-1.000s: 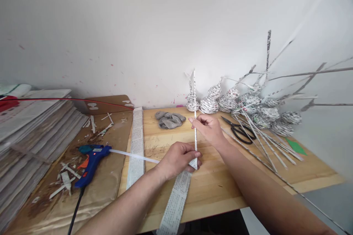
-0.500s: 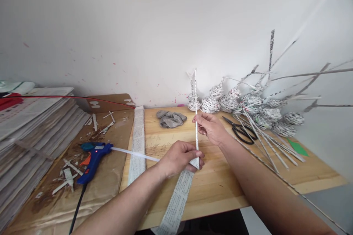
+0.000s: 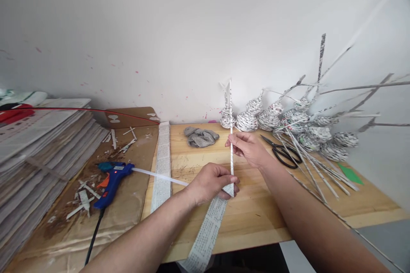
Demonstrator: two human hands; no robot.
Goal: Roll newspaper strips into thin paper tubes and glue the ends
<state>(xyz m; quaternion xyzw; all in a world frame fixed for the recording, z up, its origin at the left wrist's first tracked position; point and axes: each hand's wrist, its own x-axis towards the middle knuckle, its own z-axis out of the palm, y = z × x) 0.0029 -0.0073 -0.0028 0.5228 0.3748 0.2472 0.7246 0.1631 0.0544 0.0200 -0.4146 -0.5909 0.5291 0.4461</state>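
Note:
A newspaper strip (image 3: 206, 233) runs up from the table's front edge to my left hand (image 3: 215, 181). There it narrows into a thin rolled paper tube (image 3: 231, 153) that stands nearly upright. My left hand pinches the strip where it turns into the tube, thumb in front and fingertips behind. Higher up, my right hand (image 3: 246, 148) closes thumb and fingers round the middle of the tube. The tube's top end rises in front of the wall, past a small woven paper piece (image 3: 226, 119).
On the left are a blue glue gun (image 3: 112, 185), a newspaper stack (image 3: 48, 153) and stacked paper strips (image 3: 162, 162). A grey cloth (image 3: 201, 137) lies behind my hands. To the right are black scissors (image 3: 283, 153), loose paper tubes (image 3: 317, 168) and several woven paper pieces (image 3: 246, 121).
The whole view has shifted slightly, so everything sits a little further right. Both hands keep their holds on the paper, almost unmoved.

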